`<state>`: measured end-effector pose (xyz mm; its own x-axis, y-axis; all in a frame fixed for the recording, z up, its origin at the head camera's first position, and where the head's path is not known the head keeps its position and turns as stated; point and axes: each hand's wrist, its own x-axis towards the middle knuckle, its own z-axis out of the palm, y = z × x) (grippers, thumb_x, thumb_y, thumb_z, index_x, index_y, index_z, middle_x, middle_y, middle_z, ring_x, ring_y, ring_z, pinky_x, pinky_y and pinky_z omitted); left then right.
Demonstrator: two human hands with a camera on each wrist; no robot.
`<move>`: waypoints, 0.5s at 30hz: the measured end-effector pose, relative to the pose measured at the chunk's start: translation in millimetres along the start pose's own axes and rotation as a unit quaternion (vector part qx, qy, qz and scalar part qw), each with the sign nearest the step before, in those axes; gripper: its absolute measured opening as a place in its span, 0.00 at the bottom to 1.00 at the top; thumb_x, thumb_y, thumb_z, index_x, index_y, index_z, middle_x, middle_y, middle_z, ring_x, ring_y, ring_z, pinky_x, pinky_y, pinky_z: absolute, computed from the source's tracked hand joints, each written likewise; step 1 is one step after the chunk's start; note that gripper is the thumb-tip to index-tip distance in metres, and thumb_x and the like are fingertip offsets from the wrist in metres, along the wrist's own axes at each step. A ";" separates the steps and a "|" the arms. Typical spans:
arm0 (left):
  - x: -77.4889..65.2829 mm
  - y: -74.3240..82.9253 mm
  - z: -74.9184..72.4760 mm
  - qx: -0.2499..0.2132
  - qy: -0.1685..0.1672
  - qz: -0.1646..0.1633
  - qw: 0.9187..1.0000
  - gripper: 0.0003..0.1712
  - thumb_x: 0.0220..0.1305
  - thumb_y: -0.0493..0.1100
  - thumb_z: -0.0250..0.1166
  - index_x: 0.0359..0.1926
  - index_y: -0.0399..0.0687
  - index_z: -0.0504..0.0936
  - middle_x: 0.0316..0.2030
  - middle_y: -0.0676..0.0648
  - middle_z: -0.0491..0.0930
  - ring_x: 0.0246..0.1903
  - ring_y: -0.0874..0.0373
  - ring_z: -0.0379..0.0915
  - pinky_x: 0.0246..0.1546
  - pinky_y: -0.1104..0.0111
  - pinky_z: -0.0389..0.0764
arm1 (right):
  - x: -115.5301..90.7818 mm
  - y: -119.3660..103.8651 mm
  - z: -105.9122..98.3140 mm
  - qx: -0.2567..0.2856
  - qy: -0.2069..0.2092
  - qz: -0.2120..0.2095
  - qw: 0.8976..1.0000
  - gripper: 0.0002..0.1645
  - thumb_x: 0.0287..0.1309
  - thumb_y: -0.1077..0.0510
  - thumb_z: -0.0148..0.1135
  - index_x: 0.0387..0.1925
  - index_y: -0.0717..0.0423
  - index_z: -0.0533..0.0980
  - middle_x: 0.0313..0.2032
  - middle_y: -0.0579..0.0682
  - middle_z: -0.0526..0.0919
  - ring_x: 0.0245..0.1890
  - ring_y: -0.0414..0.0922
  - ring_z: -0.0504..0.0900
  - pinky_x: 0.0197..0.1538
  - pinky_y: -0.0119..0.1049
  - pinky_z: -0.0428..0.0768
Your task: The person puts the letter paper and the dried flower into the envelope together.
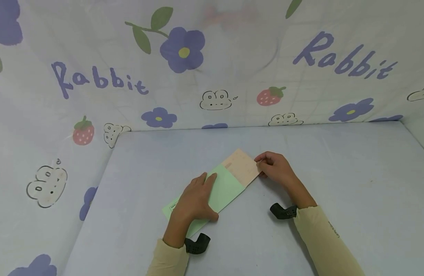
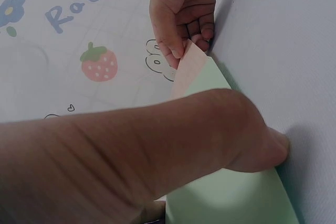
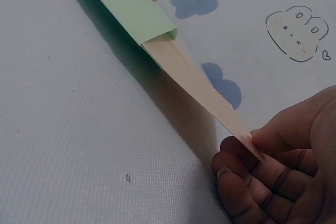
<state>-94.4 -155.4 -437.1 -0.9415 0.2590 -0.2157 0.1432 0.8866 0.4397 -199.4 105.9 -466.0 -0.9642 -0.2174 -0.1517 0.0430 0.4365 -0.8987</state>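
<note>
A flat light-green paper sleeve [image 1: 225,188] lies slantwise on the table, with a small printed label near its lower left end. Out of its upper right mouth sticks a peach-coloured paper [image 1: 240,168], the rest of it hidden inside. My left hand [image 1: 194,199] rests across the sleeve, fingers spread and thumb at the near edge. With thumb and fingertips, my right hand [image 1: 275,166] pinches the outer corner of the peach paper. In the right wrist view the paper [image 3: 205,95] slants from the sleeve's open mouth [image 3: 160,38] to those fingers.
A pale table surface [image 1: 336,184] spreads around the hands. Behind it and to the left hangs a white sheet [image 1: 232,73] printed with flowers, strawberries, rabbit faces and lettering. Each wrist wears a black curved mount [image 1: 197,244] at the sleeve cuff.
</note>
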 end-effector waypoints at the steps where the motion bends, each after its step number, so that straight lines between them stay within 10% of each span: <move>1: -0.1 0.1 -0.1 0.000 0.000 0.000 1.000 0.64 0.39 0.47 0.79 0.78 0.46 0.57 0.74 0.35 0.55 0.73 0.41 0.51 0.68 0.51 0.60 | -0.2 -0.3 0.0 0.000 0.000 -0.001 1.000 0.14 0.66 0.65 0.52 0.48 0.67 0.79 0.35 0.57 0.84 0.31 0.47 0.82 0.35 0.37 0.81; 15: -0.8 -0.4 1.6 -0.002 0.004 -0.003 1.000 0.64 0.38 0.47 0.80 0.78 0.46 0.57 0.74 0.35 0.56 0.73 0.41 0.52 0.68 0.50 0.60 | 1.2 0.5 0.9 -0.001 0.004 0.003 1.000 0.14 0.67 0.65 0.53 0.48 0.67 0.79 0.35 0.57 0.84 0.31 0.47 0.82 0.35 0.37 0.81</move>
<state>-93.2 -155.4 -438.5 -0.9449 0.2500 -0.2114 0.1358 0.8869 0.4415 -200.3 105.1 -467.0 -0.9662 -0.2068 -0.1542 0.0491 0.4392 -0.8970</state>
